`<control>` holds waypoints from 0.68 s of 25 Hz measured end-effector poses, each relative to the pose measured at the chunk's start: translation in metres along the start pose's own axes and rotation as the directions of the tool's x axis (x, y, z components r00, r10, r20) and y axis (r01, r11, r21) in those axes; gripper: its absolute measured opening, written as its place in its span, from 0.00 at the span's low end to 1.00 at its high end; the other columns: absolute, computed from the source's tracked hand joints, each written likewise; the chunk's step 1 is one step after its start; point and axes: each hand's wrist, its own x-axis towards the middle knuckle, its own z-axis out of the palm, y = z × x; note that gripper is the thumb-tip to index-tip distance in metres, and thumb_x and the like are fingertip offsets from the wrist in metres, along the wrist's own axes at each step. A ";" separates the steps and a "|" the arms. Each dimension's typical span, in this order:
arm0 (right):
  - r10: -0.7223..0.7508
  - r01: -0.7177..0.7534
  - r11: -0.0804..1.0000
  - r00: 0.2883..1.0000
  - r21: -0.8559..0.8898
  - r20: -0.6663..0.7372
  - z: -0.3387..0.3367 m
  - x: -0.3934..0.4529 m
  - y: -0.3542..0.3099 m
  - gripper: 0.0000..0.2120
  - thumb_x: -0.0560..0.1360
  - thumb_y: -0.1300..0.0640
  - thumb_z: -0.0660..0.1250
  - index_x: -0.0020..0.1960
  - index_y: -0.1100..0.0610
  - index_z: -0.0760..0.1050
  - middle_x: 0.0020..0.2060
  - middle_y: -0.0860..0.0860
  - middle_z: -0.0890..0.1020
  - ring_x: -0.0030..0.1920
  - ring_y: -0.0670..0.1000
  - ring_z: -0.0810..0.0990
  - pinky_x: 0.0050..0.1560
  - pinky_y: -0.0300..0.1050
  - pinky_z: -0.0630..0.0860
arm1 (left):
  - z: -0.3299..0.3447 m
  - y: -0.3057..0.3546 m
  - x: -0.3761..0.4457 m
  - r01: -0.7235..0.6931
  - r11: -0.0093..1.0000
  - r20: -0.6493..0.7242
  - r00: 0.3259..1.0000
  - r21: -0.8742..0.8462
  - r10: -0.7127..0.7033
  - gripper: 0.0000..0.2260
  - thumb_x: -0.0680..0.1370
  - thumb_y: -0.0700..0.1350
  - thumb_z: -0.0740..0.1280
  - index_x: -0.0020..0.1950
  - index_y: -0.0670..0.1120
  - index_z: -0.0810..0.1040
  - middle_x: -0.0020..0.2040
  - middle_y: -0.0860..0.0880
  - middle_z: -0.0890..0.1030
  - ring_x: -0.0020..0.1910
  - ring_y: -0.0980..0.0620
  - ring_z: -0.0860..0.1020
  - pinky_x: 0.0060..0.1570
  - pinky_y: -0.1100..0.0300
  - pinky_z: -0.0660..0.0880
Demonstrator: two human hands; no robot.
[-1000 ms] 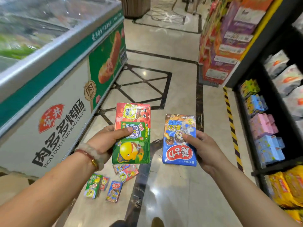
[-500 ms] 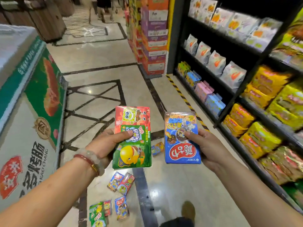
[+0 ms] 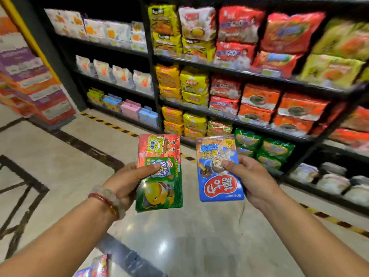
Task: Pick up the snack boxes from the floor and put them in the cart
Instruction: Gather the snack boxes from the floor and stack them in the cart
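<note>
Pinching red and green boxes [image 3: 159,172], left grip [image 3: 127,180]; right grip [image 3: 253,178] clasps blue box [image 3: 217,172].

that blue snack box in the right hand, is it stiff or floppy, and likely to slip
The blue snack box probably is fairly stiff: it stays flat though the right hand pinches only one edge. It likely weighs little, since thumb and fingers alone carry it. Its glossy face could be somewhat slippery.

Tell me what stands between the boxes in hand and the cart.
That can't be judged: no cart is in view. The left hand holds a green box over a red one, the right hand a blue box; ahead stand only stocked shelves.
</note>
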 end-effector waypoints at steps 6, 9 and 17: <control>-0.077 0.122 0.981 0.957 0.149 -0.279 -0.189 -0.062 -0.017 0.13 0.69 0.59 0.71 0.52 0.61 0.77 0.42 0.59 0.85 0.36 0.54 0.84 0.37 0.47 0.82 | 0.198 -0.022 0.026 0.001 0.983 0.281 0.958 0.184 -0.053 0.22 0.65 0.44 0.70 0.58 0.40 0.78 0.51 0.40 0.83 0.50 0.40 0.82 0.47 0.48 0.80; -0.090 0.184 0.965 0.902 0.189 -0.422 -0.275 -0.104 -0.016 0.14 0.69 0.59 0.71 0.53 0.61 0.77 0.42 0.58 0.85 0.37 0.54 0.85 0.37 0.47 0.82 | 0.298 -0.040 0.029 -0.018 0.970 0.410 0.908 0.241 -0.086 0.20 0.65 0.43 0.70 0.56 0.41 0.78 0.50 0.40 0.84 0.44 0.43 0.83 0.44 0.49 0.81; -0.039 0.304 0.925 0.672 0.227 -0.740 -0.428 -0.198 -0.002 0.12 0.70 0.58 0.72 0.51 0.60 0.78 0.42 0.57 0.86 0.38 0.54 0.85 0.39 0.47 0.82 | 0.513 -0.099 0.019 -0.014 0.905 0.640 0.712 0.424 -0.289 0.17 0.66 0.42 0.70 0.53 0.41 0.80 0.47 0.40 0.84 0.40 0.44 0.84 0.41 0.49 0.81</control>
